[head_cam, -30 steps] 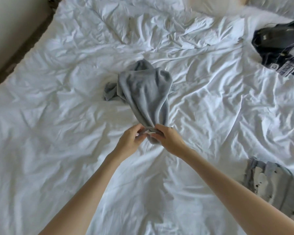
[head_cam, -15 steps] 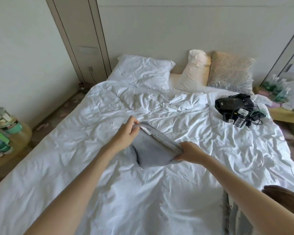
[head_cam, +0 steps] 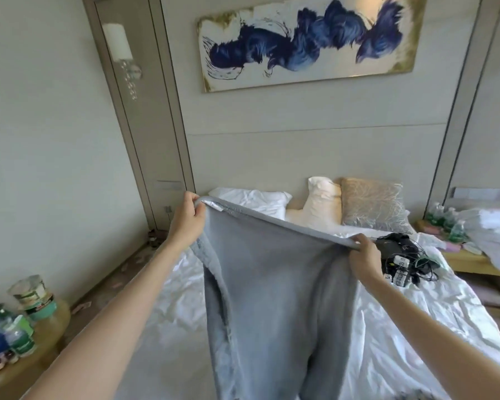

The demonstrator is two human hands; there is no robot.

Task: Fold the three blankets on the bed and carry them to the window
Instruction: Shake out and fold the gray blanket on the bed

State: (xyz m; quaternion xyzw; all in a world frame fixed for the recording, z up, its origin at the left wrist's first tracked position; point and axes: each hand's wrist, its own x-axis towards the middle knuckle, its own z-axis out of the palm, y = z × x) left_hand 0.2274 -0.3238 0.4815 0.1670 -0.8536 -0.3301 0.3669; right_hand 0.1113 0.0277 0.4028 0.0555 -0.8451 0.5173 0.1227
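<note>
A grey fleece blanket [head_cam: 272, 290] hangs in the air above the bed [head_cam: 410, 321], stretched along its top hem between my hands. My left hand [head_cam: 186, 217] pinches the upper left corner, held higher. My right hand [head_cam: 364, 256] grips the hem at the right, lower. The cloth drapes down toward me and hides the middle of the white duvet. A bit of another grey blanket [head_cam: 416, 395] shows at the bottom edge, right of centre. No third blanket is visible.
Pillows [head_cam: 324, 202] lean on the headboard. A black device with cables and remotes [head_cam: 399, 255] lies on the bed's right side. A round table with bottles and cups [head_cam: 18, 330] stands at the left, a nightstand with white cloth [head_cam: 491, 241] at the right.
Both hands have lifted the grey blanket off the bed and spread apart, opening it out in the air. The view has tilted up from the duvet to the headboard wall.
</note>
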